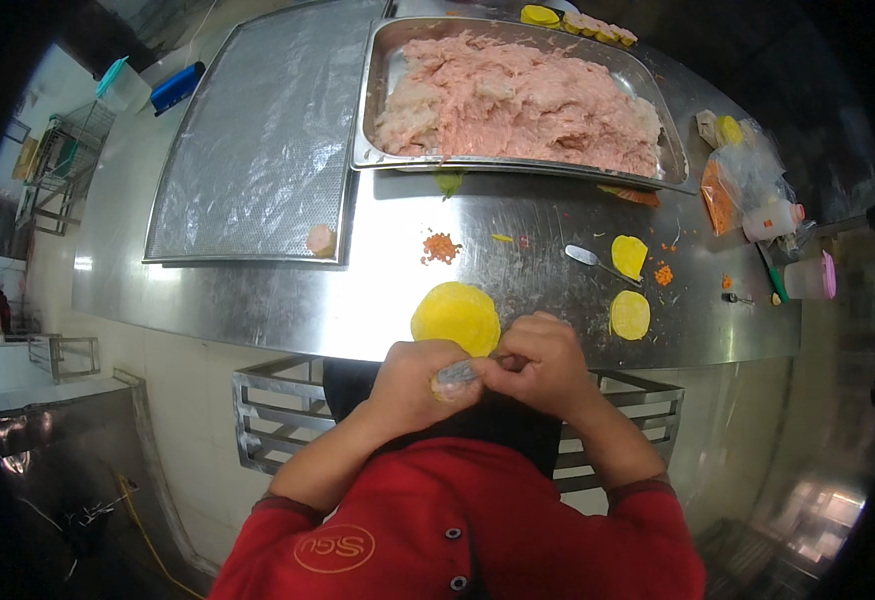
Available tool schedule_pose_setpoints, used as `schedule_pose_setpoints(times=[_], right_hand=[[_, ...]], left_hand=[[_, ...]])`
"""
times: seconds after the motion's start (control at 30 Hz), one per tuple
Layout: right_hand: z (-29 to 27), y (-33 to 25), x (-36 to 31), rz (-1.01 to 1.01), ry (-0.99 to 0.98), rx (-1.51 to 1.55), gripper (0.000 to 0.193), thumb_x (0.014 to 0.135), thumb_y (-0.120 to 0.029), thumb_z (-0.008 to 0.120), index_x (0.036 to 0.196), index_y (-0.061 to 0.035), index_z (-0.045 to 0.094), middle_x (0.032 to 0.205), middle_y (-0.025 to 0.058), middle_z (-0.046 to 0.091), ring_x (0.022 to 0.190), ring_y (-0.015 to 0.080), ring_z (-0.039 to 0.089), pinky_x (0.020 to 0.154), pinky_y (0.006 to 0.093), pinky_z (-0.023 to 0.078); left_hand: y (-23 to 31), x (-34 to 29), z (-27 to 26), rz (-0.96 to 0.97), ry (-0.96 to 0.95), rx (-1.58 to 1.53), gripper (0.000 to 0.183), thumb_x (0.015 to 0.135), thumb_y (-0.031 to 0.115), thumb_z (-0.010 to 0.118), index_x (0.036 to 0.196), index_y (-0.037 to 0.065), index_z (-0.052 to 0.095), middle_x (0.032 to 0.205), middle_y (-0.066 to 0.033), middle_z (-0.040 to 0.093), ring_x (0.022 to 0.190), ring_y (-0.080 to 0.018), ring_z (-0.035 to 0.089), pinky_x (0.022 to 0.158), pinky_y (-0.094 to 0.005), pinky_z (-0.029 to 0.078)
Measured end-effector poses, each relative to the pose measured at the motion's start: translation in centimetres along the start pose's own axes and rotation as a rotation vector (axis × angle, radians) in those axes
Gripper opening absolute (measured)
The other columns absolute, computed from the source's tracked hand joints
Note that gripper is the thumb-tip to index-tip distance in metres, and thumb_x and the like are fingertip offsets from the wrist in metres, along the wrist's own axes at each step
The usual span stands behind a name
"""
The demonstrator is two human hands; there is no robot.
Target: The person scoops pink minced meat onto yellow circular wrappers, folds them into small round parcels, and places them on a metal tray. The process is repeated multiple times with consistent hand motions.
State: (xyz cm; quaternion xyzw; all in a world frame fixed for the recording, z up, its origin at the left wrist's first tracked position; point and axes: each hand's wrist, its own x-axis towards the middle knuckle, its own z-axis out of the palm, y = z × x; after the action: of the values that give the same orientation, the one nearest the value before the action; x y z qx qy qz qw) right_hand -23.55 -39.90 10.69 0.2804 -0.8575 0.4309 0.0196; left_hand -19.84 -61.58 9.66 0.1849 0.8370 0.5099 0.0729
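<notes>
My left hand and my right hand meet just below the steel counter's front edge. Together they pinch a small dumpling with pale filling between the fingertips. A stack of round yellow wrappers lies on the counter directly above my hands. Two single yellow wrappers lie to the right, with a small metal spatula beside them. A steel pan of pink minced filling stands at the back.
A perforated metal tray lined with film holds one finished dumpling at its near corner. Orange crumbs dot the counter. Plastic bags and small containers crowd the right end. More yellow dumplings sit behind the pan.
</notes>
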Motion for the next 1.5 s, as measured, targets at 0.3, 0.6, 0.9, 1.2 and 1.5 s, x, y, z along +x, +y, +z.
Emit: schedule_pose_setpoints(times=[0.3, 0.6, 0.9, 1.2, 1.5], right_hand=[[-2.0, 0.7, -0.9, 0.078, -0.013, 0.034, 0.036, 0.077, -0.031, 0.089, 0.065, -0.0081, 0.064, 0.062, 0.0048, 0.059, 0.059, 0.0243, 0.059, 0.063, 0.0374, 0.043], [-1.0, 0.6, 0.2, -0.072, -0.038, -0.012, 0.035, 0.077, -0.031, 0.090, 0.066, -0.0108, 0.064, 0.063, 0.0025, 0.060, 0.060, 0.0229, 0.059, 0.064, 0.0367, 0.041], [-0.9, 0.6, -0.2, -0.044, 0.023, -0.042, 0.034, 0.077, -0.029, 0.088, 0.065, -0.0109, 0.062, 0.063, 0.0019, 0.061, 0.057, 0.0231, 0.060, 0.061, 0.0373, 0.043], [-0.4, 0.3, 0.0, -0.009, 0.100, -0.036, 0.033, 0.080, -0.022, 0.086, 0.064, -0.0072, 0.062, 0.061, 0.0055, 0.060, 0.054, 0.0247, 0.058, 0.057, 0.0370, 0.044], [-1.4, 1.5, -2.2, 0.238, 0.008, 0.169, 0.023, 0.083, -0.017, 0.083, 0.072, -0.0023, 0.069, 0.065, 0.0038, 0.060, 0.058, 0.0142, 0.054, 0.057, 0.0289, 0.041]], left_hand=[[0.0, 1.3, 0.5, 0.126, 0.186, -0.184, 0.022, 0.076, 0.001, 0.085, 0.092, 0.005, 0.071, 0.095, -0.0085, 0.076, 0.084, -0.0199, 0.074, 0.075, -0.0317, 0.056], [0.3, 0.2, 0.0, 0.009, 0.086, -0.062, 0.022, 0.075, 0.012, 0.087, 0.089, 0.006, 0.072, 0.082, -0.0112, 0.072, 0.073, -0.0295, 0.072, 0.066, -0.0365, 0.056], [0.5, 0.8, 0.4, 0.021, 0.119, -0.055, 0.021, 0.074, 0.015, 0.087, 0.087, 0.007, 0.072, 0.079, -0.0104, 0.071, 0.069, -0.0284, 0.071, 0.064, -0.0357, 0.056], [0.2, 0.9, 0.7, 0.074, 0.180, -0.010, 0.025, 0.077, 0.015, 0.087, 0.095, 0.006, 0.072, 0.083, -0.0107, 0.071, 0.073, -0.0304, 0.072, 0.066, -0.0380, 0.056], [0.3, 0.9, 0.5, 0.173, 0.092, -0.066, 0.040, 0.075, 0.012, 0.093, 0.105, 0.002, 0.068, 0.118, -0.0140, 0.070, 0.106, -0.0256, 0.071, 0.085, -0.0347, 0.056]])
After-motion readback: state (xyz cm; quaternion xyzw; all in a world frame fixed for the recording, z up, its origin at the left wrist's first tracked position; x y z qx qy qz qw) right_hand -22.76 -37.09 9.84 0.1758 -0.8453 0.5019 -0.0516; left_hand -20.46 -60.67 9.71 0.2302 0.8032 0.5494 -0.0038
